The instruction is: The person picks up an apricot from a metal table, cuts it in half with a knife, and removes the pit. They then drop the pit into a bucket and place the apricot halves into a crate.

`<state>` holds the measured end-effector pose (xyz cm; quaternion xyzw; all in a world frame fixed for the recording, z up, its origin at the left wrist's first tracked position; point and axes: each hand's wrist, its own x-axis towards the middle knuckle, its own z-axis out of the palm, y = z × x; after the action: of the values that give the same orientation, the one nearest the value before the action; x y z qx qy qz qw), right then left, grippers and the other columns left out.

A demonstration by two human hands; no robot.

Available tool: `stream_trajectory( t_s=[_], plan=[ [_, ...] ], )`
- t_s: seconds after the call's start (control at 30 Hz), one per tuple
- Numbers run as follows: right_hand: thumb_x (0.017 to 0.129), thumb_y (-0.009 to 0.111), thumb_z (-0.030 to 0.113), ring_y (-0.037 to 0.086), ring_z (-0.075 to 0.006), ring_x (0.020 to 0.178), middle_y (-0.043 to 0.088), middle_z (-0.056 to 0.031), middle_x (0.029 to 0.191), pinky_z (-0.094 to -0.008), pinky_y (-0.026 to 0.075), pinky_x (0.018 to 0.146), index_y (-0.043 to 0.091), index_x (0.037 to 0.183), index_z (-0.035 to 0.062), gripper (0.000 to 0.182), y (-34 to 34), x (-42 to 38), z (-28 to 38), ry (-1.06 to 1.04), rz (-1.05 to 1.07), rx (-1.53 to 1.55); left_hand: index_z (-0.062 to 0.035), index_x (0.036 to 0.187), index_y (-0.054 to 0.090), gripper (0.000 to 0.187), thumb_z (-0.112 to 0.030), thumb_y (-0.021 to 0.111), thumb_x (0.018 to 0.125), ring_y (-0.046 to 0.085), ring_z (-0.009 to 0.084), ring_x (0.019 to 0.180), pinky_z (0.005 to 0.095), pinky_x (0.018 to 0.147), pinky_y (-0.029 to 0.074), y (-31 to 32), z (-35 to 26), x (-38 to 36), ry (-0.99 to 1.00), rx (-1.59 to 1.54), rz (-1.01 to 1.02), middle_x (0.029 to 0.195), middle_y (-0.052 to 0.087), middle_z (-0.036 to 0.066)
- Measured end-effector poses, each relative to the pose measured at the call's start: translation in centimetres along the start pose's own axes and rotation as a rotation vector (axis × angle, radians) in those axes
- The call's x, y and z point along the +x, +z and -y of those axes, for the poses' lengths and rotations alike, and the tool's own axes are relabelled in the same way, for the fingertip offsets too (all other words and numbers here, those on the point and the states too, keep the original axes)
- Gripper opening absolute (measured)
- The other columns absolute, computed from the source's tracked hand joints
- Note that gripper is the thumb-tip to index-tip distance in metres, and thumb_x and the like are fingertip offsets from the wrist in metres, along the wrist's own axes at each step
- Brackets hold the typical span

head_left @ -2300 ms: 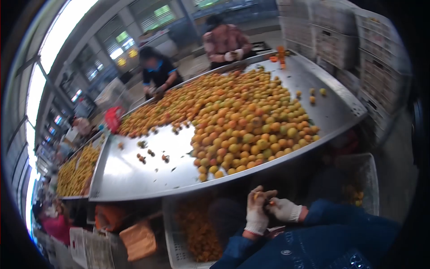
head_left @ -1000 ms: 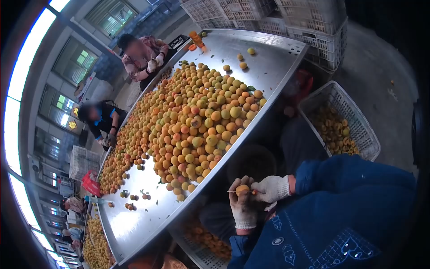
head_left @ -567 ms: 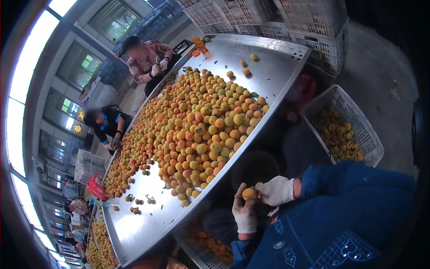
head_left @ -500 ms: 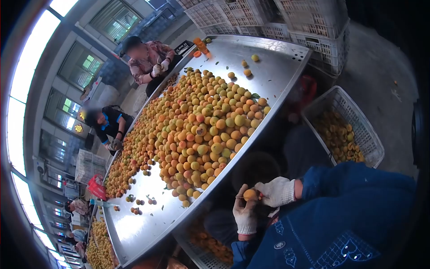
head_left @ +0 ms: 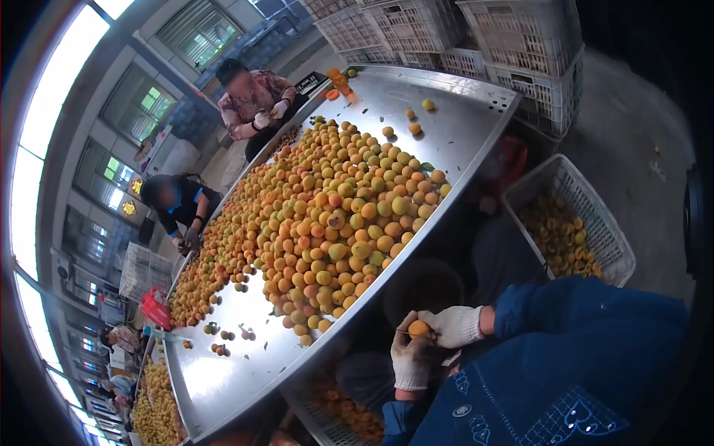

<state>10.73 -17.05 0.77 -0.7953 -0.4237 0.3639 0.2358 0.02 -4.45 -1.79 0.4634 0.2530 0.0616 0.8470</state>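
Observation:
An orange-yellow fruit [head_left: 419,328] is held between my two gloved hands, below the near edge of the metal table [head_left: 476,111]. My left hand [head_left: 409,355], in a white glove with bare-looking fingertips, closes round the fruit from the left. From the right, my right hand [head_left: 455,325] has its fingers pressed on the same fruit; any small tool in it is hidden. A large pile of orange and yellow-green fruit [head_left: 327,230] covers much of the tabletop beyond my hands.
A white crate [head_left: 587,215] of fruit halves stands at the right, another crate [head_left: 312,416] below the table. Stacked crates [head_left: 520,37] rise behind. Two people [head_left: 256,97] [head_left: 175,204] sit along the table's far side. A dark bucket [head_left: 424,286] stands near my hands.
The view has shifted slightly. My hands have turned the fruit a little, and my right fingers have moved in closer over it. The far worker's gloved hands have moved slightly apart.

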Motion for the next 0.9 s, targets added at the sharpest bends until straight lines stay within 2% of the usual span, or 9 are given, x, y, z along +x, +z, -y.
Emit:
stream_trajectory(
  t_s=[0.13,0.27,0.43,0.5,0.63,0.67,0.77,0.83,0.9],
  plan=[
    [0.089,0.053,0.027,0.064,-0.0411,0.092,0.067,-0.0250,0.095,-0.0450,0.050,0.080,0.037,0.129,-0.0003,0.051,0.9,0.9,-0.5,-0.046,0.012,0.068,0.0019,0.127,0.051,0.049,0.009,0.054,0.078,0.064,0.0220,0.090,0.0303,0.084,0.053,-0.8,0.7,0.4,-0.032,-0.054,-0.028,0.108,0.061,0.015],
    [0.088,0.055,0.025,0.064,-0.0419,0.092,0.067,-0.0258,0.095,-0.0455,0.049,0.081,0.040,0.126,0.0002,0.048,2.1,2.6,-1.7,-0.113,-0.033,0.137,0.0021,0.126,0.052,0.050,0.010,0.052,0.076,0.062,0.0249,0.099,0.0344,0.091,0.052,-1.1,1.2,0.4,0.036,-0.131,-0.030,0.113,0.060,0.017],
    [0.087,0.055,0.024,0.063,-0.0427,0.091,0.066,-0.0258,0.095,-0.0457,0.050,0.081,0.042,0.125,0.0008,0.046,0.2,2.6,0.8,-0.083,0.017,-0.017,0.0004,0.127,0.052,0.051,0.008,0.051,0.076,0.060,0.0263,0.105,0.0361,0.095,0.050,-2.1,0.5,0.9,0.107,-0.185,0.016,0.117,0.058,0.017],
    [0.087,0.055,0.024,0.063,-0.0430,0.091,0.066,-0.0257,0.095,-0.0459,0.050,0.081,0.042,0.125,0.0014,0.046,0.0,3.0,1.1,-0.093,0.003,-0.048,0.0012,0.128,0.053,0.049,0.005,0.053,0.079,0.060,0.0236,0.106,0.0330,0.094,0.049,-2.2,-0.4,1.0,0.096,-0.269,0.074,0.117,0.060,0.014],
    [0.086,0.056,0.023,0.063,-0.0438,0.089,0.067,-0.0253,0.095,-0.0456,0.050,0.081,0.038,0.132,0.0019,0.054,-0.8,3.7,1.5,-0.121,-0.036,0.056,0.0010,0.127,0.054,0.043,-0.003,0.054,0.084,0.060,0.0222,0.103,0.0314,0.092,0.049,-2.3,-0.9,1.3,0.135,-0.225,0.037,0.116,0.060,0.012],
    [0.086,0.056,0.023,0.063,-0.0439,0.090,0.067,-0.0254,0.095,-0.0453,0.050,0.081,0.036,0.134,0.0018,0.056,-0.6,3.6,1.5,-0.147,-0.051,0.106,0.0012,0.127,0.054,0.041,-0.006,0.053,0.086,0.060,0.0206,0.102,0.0304,0.090,0.049,-2.2,-0.9,1.2,0.186,-0.242,0.108,0.112,0.061,0.012],
    [0.084,0.063,0.027,0.064,-0.0417,0.093,0.066,-0.0247,0.096,-0.0442,0.051,0.081,0.036,0.135,0.0024,0.063,-0.5,3.4,2.0,-0.199,-0.099,0.201,0.0006,0.127,0.051,0.039,-0.015,0.058,0.092,0.061,0.0188,0.101,0.0304,0.090,0.050,-3.1,-0.8,1.1,0.124,-0.361,0.112,0.110,0.061,0.010],
    [0.084,0.064,0.027,0.065,-0.0402,0.091,0.066,-0.0236,0.095,-0.0427,0.052,0.080,0.040,0.133,0.0024,0.060,-0.1,3.5,2.4,-0.215,-0.154,0.208,0.0006,0.124,0.052,0.037,-0.015,0.060,0.093,0.063,0.0189,0.098,0.0293,0.087,0.052,-3.1,-0.7,1.0,0.135,-0.378,0.037,0.109,0.062,0.010],
    [0.084,0.066,0.028,0.066,-0.0387,0.089,0.066,-0.0225,0.093,-0.0412,0.052,0.078,0.043,0.130,0.0024,0.057,-0.5,3.8,2.6,-0.228,-0.232,0.213,0.0002,0.123,0.053,0.035,-0.012,0.061,0.091,0.063,0.0131,0.086,0.0234,0.075,0.052,-2.9,-1.1,0.8,0.112,-0.238,-0.129,0.104,0.062,0.007]
  ],
)
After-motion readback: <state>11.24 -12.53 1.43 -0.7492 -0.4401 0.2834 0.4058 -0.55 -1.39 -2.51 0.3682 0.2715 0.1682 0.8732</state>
